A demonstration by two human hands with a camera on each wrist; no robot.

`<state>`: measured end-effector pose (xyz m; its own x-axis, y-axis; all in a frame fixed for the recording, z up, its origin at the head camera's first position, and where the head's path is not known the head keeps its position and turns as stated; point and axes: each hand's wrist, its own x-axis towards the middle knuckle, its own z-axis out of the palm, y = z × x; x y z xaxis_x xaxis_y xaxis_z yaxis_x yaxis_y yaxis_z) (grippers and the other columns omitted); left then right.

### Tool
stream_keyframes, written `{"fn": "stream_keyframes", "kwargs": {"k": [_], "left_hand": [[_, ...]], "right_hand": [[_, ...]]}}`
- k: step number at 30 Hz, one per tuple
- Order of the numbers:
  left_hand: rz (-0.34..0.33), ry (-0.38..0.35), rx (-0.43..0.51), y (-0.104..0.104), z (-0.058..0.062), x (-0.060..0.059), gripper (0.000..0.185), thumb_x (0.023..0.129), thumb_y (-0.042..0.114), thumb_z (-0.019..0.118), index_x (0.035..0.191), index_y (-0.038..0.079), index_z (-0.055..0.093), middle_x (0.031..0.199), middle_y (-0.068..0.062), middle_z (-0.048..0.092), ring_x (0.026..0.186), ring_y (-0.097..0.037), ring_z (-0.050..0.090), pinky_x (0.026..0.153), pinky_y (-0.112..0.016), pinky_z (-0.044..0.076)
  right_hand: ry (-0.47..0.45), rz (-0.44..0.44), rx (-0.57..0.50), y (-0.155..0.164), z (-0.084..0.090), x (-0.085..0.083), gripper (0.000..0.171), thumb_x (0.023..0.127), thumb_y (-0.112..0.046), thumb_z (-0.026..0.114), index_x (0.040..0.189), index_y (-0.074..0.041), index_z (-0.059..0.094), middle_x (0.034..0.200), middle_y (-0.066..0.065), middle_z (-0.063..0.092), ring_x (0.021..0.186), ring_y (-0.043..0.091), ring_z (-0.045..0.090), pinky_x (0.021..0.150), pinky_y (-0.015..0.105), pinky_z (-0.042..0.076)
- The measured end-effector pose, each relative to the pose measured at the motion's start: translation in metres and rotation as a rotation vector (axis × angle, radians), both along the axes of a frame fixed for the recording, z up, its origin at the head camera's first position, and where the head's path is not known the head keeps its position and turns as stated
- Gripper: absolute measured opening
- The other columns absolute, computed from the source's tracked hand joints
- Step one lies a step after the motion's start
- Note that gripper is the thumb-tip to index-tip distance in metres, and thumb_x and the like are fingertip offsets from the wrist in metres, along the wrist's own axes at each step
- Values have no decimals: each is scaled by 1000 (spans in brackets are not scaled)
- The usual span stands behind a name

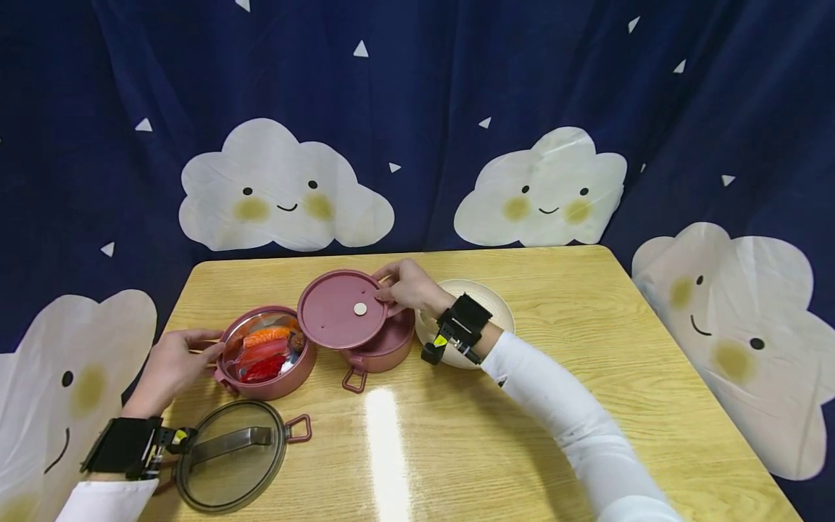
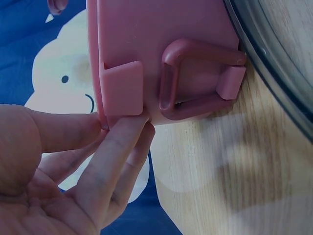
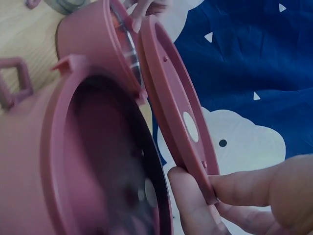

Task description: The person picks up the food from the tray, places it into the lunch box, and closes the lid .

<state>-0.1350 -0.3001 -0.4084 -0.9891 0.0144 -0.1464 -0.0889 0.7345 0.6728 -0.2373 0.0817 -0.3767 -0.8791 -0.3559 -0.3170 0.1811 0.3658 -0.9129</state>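
The right hand (image 1: pixel 409 287) pinches the edge of a pink lid (image 1: pixel 342 309), held tilted above an empty pink bowl (image 1: pixel 385 346). The left hand (image 1: pixel 171 366) has straight fingers (image 2: pixel 117 147) touching the side of the pink food bowl (image 1: pixel 267 362). Both bowls sit on the worktop (image 1: pixel 587 348), near a glass lid (image 1: pixel 231 457).

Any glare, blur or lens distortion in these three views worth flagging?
Head view: a bright glare streak on the glossy wooden table, and wide-angle bending toward the frame edges. Left wrist view: fingertips and pink container wall are soft, with a washed-out bluish cast. Right wrist view: the round pink lid looms close and slightly blurred.
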Motion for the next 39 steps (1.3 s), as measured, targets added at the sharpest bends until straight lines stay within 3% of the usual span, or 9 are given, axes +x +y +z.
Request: {"fn": "stream_keyframes", "kwargs": {"k": [19,31,35,39], "left_hand": [[-9,5,-21,-1,0,1,36,106,8,60,131,-18,62,121,-42,67,87,-35,78,70,-35,65],[-20,28,-16,-1,-1,2,39,109,14,56,131,-17,63,123,-41,68,92,-36,78,70,-33,64],[-13,19,-22,-1,-2,2,42,110,20,56,131,-16,64,122,-40,69,93,-36,78,68,-29,64],[-2,15,-36,-1,-2,2,46,110,26,56,130,-14,66,121,-38,70,93,-34,77,64,-22,59]], "right_hand": [[-24,45,-19,-63,-13,6,37,96,6,69,133,7,65,88,8,60,61,15,68,58,28,62],[-2,36,30,-87,-18,10,35,96,3,71,131,4,67,89,8,64,60,13,66,58,27,62],[-4,40,21,-93,-16,12,34,96,1,72,130,5,67,89,8,66,56,13,66,55,25,60],[-9,46,18,-98,-15,15,36,97,0,72,132,5,67,87,6,65,56,12,66,61,29,62]]}}
